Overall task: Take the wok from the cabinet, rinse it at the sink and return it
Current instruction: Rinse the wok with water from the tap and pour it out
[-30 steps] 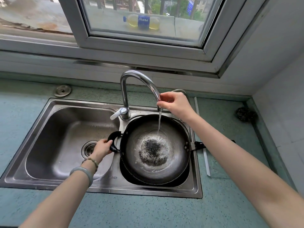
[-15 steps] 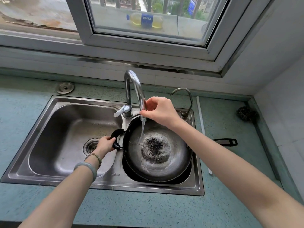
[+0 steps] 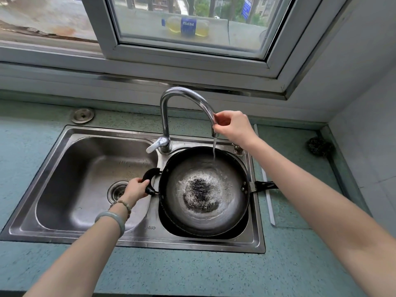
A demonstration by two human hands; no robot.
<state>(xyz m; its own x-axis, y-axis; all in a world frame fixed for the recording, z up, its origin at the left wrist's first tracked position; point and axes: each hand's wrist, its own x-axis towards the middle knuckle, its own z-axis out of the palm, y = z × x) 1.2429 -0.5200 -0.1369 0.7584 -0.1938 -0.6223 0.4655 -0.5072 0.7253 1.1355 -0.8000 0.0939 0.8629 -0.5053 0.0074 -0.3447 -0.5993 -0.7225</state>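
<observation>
Wok location: the dark round metal wok (image 3: 204, 168) sits in the right bowl of the double-bowl stainless steel sink (image 3: 137, 239) and nearly fills it. Its long black handle (image 3: 264, 185) sticks out right, past the sink edge and over the teal speckled countertop (image 3: 192, 273).
Left hand: the left hand (image 3: 137, 188) is wrapped round the black loop-shaped helper handle (image 3: 150, 179), above the divider between the bowls.
Right hand: the right hand (image 3: 232, 127) pinches the tip of the chrome gooseneck faucet (image 3: 171, 116). A thin water stream (image 3: 214, 148) falls onto the wok's far inner wall.
Step (my read): mid-rinse, steering the spout to sweep water around the inside.
Risk 1: the stream lands close to the far rim. Swinging the spout a bit further back or right would overshoot onto the sink deck and counter.
Risk 2: water is pooling in the wok. Lifting by the loop handle alone would likely tip it and slop water out, so the long handle is needed for the pour-out.
Risk 3: tight fit in the bowl. Tilting to drain could knock the silver faucet lever (image 3: 155, 145) and change the flow.
Risk 4: a wet loop handle could slip in the grip.
Wok look: black rim, worn grey interior. There is a dark speckled patch at the centre under shallow water, ringed by pale residue. Two rivets show at the long-handle joint.
Guess: the patch looks burnt-in, and a plain rinse probably won't shift it.
</observation>
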